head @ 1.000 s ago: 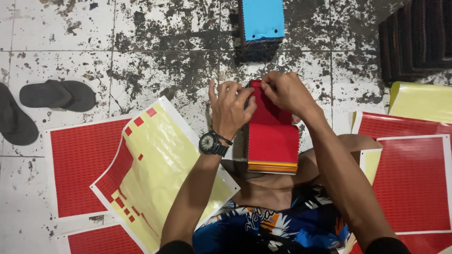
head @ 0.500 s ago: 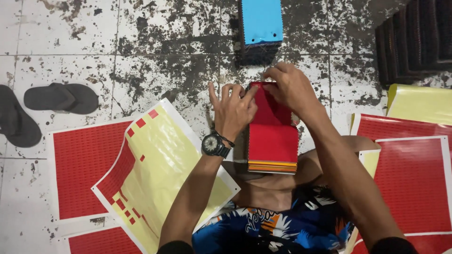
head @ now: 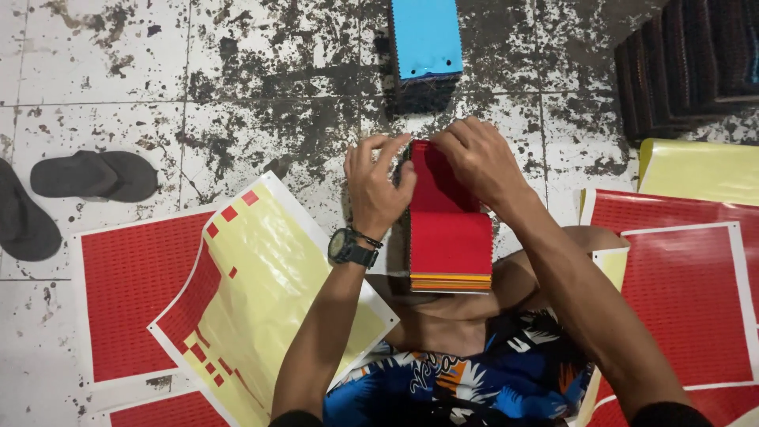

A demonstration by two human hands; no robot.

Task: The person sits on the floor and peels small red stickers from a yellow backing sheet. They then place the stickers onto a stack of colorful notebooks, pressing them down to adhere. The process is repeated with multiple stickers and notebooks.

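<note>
- Both hands work at the far end of a red swatch stack (head: 449, 237) that rests on the person's knee, over the tiled floor (head: 237, 103).
- Left hand (head: 378, 186), with a black wristwatch (head: 350, 247), presses fingers against the stack's left top edge, closed on it.
- Right hand (head: 473, 158) pinches the top red sheet at its far edge.
- A blue-topped stack (head: 427, 39) lies just beyond the hands.
- A partly peeled yellow sticker sheet (head: 261, 300) lies to the left, over red sheets (head: 134, 292).
- Dark sandals (head: 87, 175) lie at far left.
</note>
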